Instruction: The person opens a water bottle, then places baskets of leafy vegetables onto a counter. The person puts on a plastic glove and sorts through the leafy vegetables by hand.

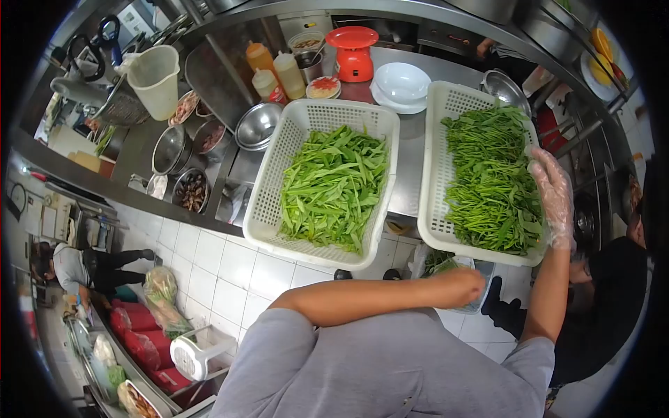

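My right hand [552,191], in a clear plastic glove, lies along the right edge of a white perforated basket [437,174]. Its fingers are stretched out beside the cut leafy greens [491,181] heaped inside. My left hand [460,287] is bare and closed in a fist, below that basket's near edge. Next to the fist is a clear plastic container [483,268], partly hidden; whether the fingers grip it does not show. To the left stands a second white basket [268,188] with paler, broader-leafed greens [334,188].
A red scale [352,56], white bowls [402,83], squeeze bottles [289,73] and metal bowls [258,125] stand along the counter's back. A co-worker in black [606,306] is close on my right. Another person [73,268] is at far left, near a white stool [198,355].
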A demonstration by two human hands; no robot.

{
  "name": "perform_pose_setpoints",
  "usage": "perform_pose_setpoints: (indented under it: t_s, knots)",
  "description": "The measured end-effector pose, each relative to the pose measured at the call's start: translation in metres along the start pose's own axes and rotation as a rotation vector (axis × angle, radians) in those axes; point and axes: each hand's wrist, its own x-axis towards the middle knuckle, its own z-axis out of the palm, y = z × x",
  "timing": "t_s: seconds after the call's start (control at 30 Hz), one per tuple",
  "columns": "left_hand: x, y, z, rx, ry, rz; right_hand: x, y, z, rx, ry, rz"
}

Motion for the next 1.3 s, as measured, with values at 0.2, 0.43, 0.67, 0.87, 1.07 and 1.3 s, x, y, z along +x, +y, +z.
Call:
perform_pose_setpoints:
  t_s: [0.2, 0.43, 0.67, 0.87, 1.07, 1.3]
  knots:
    - [-0.026, 0.05, -0.074, -0.036, -0.09, 0.103, -0.053, -0.044, 0.013, 0.174, -0.085, -0.053]
    - [-0.162, -0.047, -0.237, 0.914, 0.622, -0.575, -0.122, -0.028, 0.083, 0.231, 0.123, 0.112]
    - [-0.194, -0.06, -0.266, 1.051, 0.384, -0.766, -0.119, -0.022, 0.1, 0.077, 0.187, 0.029]
    - [-0.178, 0.033, -0.296, 0.6, 1.095, -0.39, -0.118, -0.03, 0.101, -0.011, 0.164, 0.026]
    - [-0.17, -0.007, -0.244, -0.251, 1.126, -0.599, -0.119, -0.032, 0.101, -0.027, 0.205, 0.056]
    - [-0.162, -0.013, -0.22, -0.53, 1.097, -0.436, -0.118, -0.03, 0.104, -0.018, 0.212, 0.055]
